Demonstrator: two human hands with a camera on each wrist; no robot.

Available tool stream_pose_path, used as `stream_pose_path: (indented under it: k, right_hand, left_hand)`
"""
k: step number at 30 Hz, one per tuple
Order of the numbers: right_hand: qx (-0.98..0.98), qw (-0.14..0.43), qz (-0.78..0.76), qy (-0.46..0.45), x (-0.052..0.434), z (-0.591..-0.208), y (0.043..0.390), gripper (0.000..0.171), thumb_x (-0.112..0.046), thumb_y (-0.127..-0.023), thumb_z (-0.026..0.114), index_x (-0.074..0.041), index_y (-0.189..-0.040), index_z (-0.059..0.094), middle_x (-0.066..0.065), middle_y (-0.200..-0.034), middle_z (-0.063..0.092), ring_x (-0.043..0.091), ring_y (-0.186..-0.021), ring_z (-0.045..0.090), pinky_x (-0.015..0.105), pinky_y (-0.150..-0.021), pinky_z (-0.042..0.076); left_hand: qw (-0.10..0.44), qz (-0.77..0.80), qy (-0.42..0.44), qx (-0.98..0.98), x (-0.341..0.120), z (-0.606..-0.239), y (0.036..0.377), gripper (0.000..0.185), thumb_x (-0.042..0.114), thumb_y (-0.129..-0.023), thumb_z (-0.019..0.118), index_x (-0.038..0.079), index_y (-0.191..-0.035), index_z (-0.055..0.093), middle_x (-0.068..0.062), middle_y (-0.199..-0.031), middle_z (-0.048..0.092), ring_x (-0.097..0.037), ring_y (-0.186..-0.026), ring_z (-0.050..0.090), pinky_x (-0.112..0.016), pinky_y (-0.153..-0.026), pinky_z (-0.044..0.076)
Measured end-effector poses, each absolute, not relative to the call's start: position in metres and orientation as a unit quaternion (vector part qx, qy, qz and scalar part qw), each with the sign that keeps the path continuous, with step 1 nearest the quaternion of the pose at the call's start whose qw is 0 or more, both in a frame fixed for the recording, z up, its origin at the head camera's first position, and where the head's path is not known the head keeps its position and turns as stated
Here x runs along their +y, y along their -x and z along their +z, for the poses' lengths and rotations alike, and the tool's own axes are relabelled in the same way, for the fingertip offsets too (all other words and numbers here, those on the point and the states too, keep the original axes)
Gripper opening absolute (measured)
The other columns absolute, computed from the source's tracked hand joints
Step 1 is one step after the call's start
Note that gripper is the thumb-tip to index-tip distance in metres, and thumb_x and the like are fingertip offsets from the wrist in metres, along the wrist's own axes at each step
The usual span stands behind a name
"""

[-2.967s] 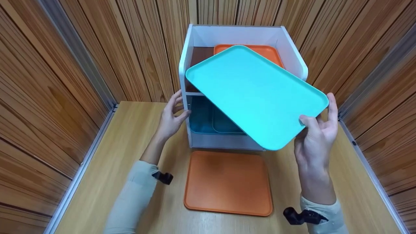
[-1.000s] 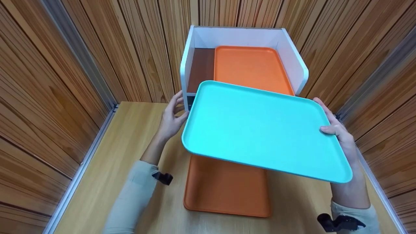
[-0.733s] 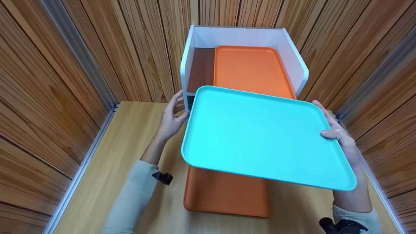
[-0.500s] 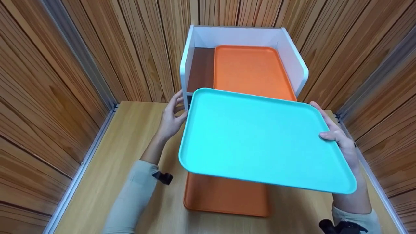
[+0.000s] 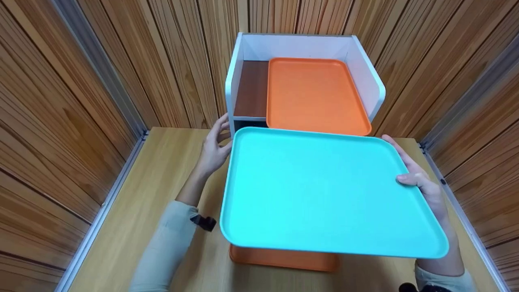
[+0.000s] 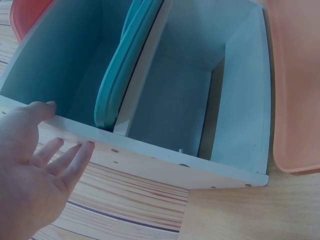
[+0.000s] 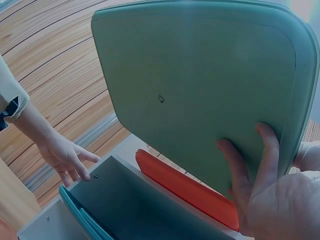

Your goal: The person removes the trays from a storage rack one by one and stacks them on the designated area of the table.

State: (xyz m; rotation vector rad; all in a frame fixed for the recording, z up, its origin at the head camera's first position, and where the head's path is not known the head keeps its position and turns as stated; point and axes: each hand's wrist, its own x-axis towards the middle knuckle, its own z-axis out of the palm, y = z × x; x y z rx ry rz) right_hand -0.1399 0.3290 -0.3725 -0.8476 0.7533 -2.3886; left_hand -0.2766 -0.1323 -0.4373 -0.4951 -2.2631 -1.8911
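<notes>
Halfway, by the looks: the teal tray (image 5: 324, 190) is gripped by the right hand (image 5: 421, 186) above the orange tray (image 5: 284, 259) on the desk (image 5: 154, 194), not yet set down; the shelf unit (image 5: 233, 81) is steadied by the flat-fingered left hand (image 5: 213, 152).

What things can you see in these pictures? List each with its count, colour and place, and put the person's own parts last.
Turquoise tray: one, held level above the table, in front of the shelf unit.
Orange trays: two; one on the shelf unit's top level, one on the table, mostly hidden under the turquoise tray.
Teal trays: at least one, standing on edge inside the lower compartment.
Shelf unit: one, white, at the table's far edge.
Table: one, light wood.
Wall panels: brown wood, all around.
Left hand: fingers straight, against the shelf unit's side.
Right hand: grip on the turquoise tray's right edge.
</notes>
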Motion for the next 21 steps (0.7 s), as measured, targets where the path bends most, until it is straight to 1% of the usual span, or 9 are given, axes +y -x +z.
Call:
stream_pose_path:
  k: [6,10,16,21]
  right_hand:
    - [0.275,0.248,-0.871,0.322,0.326,-0.378,0.136,0.072,0.004,-0.112,0.012,-0.014,-0.18,0.024,0.012,-0.182,0.04,0.034,-0.165,0.05,0.052,-0.129,0.051]
    - [0.296,0.237,-0.866,0.326,0.325,-0.383,0.134,0.074,0.004,-0.11,0.01,-0.015,-0.181,0.023,0.012,-0.181,0.041,0.033,-0.164,0.052,0.051,-0.128,0.052]
    - [0.339,0.21,-0.851,0.342,0.32,-0.396,0.134,0.078,0.006,-0.107,0.007,-0.014,-0.182,0.017,0.014,-0.181,0.041,0.034,-0.162,0.054,0.052,-0.128,0.052]
    - [0.349,0.211,-0.847,0.34,0.318,-0.407,0.135,0.078,0.007,-0.106,0.009,-0.013,-0.181,0.019,0.013,-0.179,0.044,0.032,-0.16,0.057,0.051,-0.126,0.054]
  left_hand:
    - [0.073,-0.635,0.166,-0.751,-0.132,-0.438,0.276,0.071,0.006,-0.112,0.067,0.014,-0.175,0.037,-0.024,-0.17,0.052,-0.049,-0.152,0.061,-0.069,-0.12,0.057]
    - [0.073,-0.638,0.167,-0.748,-0.132,-0.438,0.276,0.072,0.003,-0.111,0.066,0.013,-0.176,0.036,-0.024,-0.17,0.052,-0.049,-0.152,0.061,-0.07,-0.12,0.056]
    - [0.079,-0.633,0.165,-0.752,-0.131,-0.438,0.277,0.071,0.0,-0.111,0.065,0.012,-0.175,0.037,-0.025,-0.167,0.055,-0.048,-0.149,0.065,-0.068,-0.118,0.059]
    - [0.085,-0.629,0.171,-0.754,-0.131,-0.439,0.278,0.071,0.0,-0.11,0.066,0.011,-0.174,0.037,-0.029,-0.167,0.054,-0.05,-0.148,0.065,-0.069,-0.115,0.06]
